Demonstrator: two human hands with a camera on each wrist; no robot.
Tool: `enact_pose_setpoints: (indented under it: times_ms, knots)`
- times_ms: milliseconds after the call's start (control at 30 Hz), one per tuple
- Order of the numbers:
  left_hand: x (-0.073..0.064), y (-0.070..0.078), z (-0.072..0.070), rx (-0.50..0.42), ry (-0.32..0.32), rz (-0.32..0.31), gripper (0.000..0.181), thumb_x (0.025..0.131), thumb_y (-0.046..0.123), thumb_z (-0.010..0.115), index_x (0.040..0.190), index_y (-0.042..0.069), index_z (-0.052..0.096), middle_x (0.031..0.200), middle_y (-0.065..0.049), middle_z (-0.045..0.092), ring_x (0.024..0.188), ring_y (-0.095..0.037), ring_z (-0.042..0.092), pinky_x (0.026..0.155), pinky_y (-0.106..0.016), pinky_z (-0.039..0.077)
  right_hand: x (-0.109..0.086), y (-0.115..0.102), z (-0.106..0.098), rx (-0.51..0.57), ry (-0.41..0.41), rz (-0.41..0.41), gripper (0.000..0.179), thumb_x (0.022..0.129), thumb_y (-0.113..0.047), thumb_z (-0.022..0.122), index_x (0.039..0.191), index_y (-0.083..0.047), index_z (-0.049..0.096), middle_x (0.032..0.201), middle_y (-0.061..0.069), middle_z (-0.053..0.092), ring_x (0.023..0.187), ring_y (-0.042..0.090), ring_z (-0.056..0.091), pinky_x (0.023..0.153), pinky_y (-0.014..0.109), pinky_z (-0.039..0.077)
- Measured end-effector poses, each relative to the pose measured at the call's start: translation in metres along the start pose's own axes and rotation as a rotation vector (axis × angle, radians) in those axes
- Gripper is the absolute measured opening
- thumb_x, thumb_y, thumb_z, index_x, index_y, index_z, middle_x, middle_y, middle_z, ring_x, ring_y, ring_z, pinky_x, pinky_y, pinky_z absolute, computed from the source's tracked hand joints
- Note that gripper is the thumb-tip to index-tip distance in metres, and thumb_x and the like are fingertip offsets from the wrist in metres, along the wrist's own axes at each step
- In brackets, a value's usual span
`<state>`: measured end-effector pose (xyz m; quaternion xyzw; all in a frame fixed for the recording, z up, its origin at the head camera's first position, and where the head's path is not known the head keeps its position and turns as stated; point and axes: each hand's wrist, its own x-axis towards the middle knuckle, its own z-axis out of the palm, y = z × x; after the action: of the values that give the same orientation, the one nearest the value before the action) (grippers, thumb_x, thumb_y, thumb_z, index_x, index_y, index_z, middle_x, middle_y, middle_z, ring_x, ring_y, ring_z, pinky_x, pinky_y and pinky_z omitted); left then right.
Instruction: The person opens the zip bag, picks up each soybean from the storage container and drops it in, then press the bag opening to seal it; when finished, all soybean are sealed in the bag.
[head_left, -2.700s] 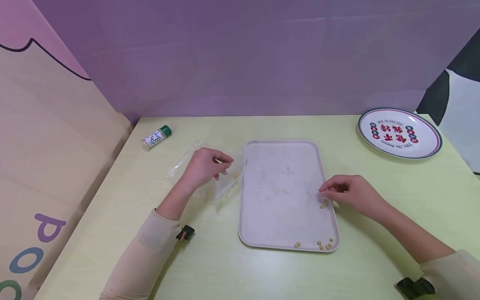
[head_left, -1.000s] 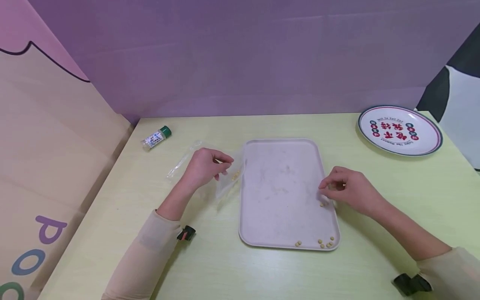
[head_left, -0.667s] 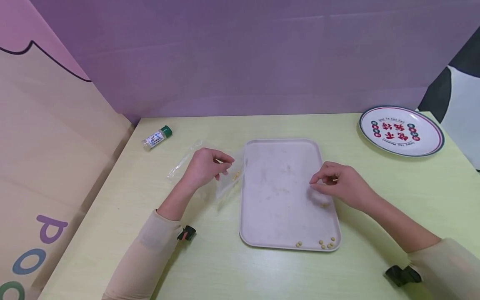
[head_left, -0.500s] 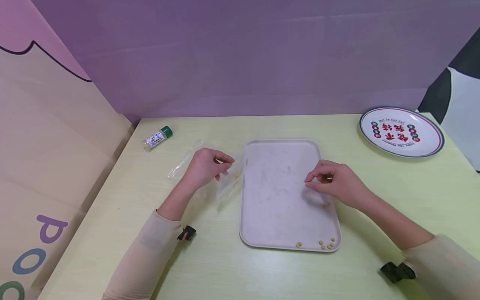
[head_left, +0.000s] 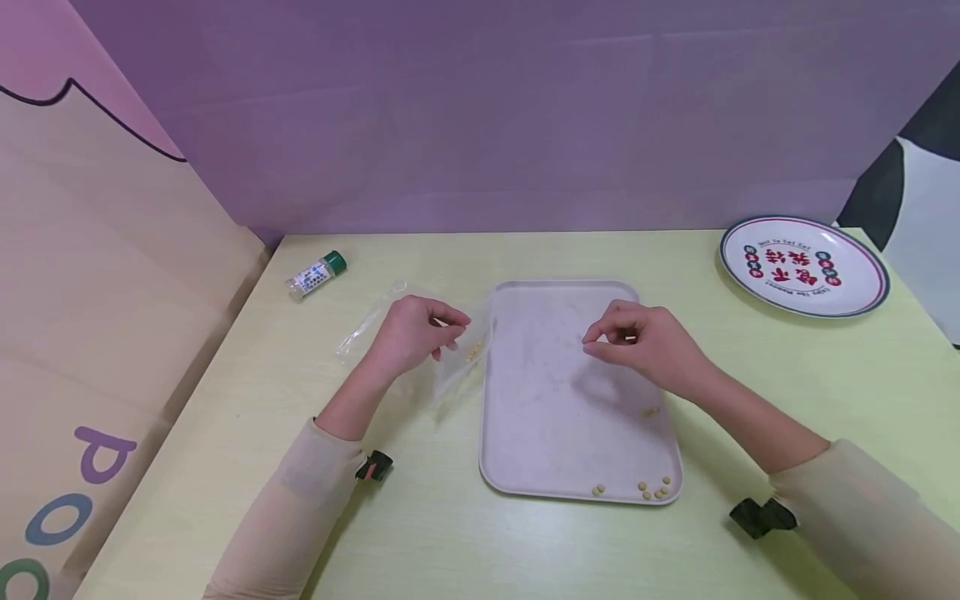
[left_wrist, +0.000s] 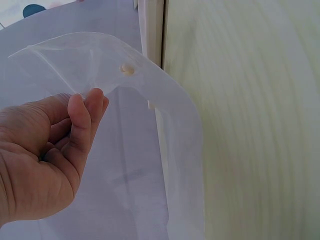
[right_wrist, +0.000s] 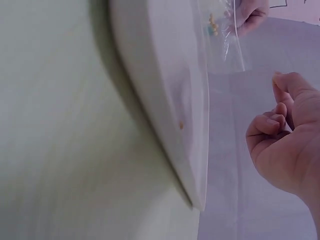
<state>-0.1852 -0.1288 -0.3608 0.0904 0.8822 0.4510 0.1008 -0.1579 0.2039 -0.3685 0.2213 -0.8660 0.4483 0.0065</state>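
My left hand (head_left: 412, 333) pinches the edge of a clear plastic bag (left_wrist: 182, 115), which is held partly raised beside the tray's left rim. A few soybeans (head_left: 474, 352) show through the bag. My right hand (head_left: 648, 346) is above the tray (head_left: 540, 442), thumb and index fingertip together in a pinch, apparently on a soybean that the fingertips hide. Below that hand, a few soybeans (head_left: 651, 412) lie by the tray's right rim. Several more soybeans (head_left: 661, 493) are in the near right corner, and a pair of soybeans (head_left: 597, 489) lies along the near rim.
A small clear jar (head_left: 316, 275) with a green cap lies on its side at the table's back left. At the back right is a white oval plate (head_left: 795, 304) with red printing. A purple partition (head_left: 480, 125) stands behind the table.
My right hand has risen from the soybeans at the tray's right rim and moved left and away over the tray, still pinching. The left hand and the bag have stayed in place.
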Motion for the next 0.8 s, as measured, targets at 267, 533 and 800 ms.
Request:
enact_pose_setpoints:
  times_ms: [267,533,800]
  knots:
    - [-0.001,0.002,0.000,0.011,-0.004,0.007,0.017,0.094,0.008,0.072,0.109,0.004,0.078,0.103,-0.011,0.075,0.063,-0.027,0.068,0.055,-0.026,0.051,0.018,-0.009,0.009,0.068,-0.022,0.001,0.004,0.088,-0.016,0.081,0.090,-0.013,0.078,0.078,0.003,0.053,0.072,0.015,0.048,0.056,0.023,0.038]
    - [-0.001,0.001,-0.001,0.001,-0.010,0.010,0.017,0.095,0.008,0.072,0.109,0.003,0.078,0.104,-0.013,0.075,0.065,-0.030,0.069,0.058,-0.030,0.053,0.036,-0.018,0.024,0.111,-0.061,-0.033,0.004,0.088,-0.013,0.080,0.091,-0.011,0.079,0.077,0.004,0.052,0.069,0.017,0.047,0.055,0.024,0.038]
    - [-0.001,0.002,0.000,0.002,-0.008,0.007,0.016,0.095,0.009,0.072,0.108,0.004,0.079,0.101,-0.014,0.076,0.060,-0.023,0.067,0.067,-0.046,0.057,0.055,-0.023,0.041,0.102,-0.097,-0.032,0.004,0.089,-0.014,0.080,0.091,-0.011,0.080,0.077,0.004,0.054,0.073,0.020,0.049,0.059,0.026,0.040]
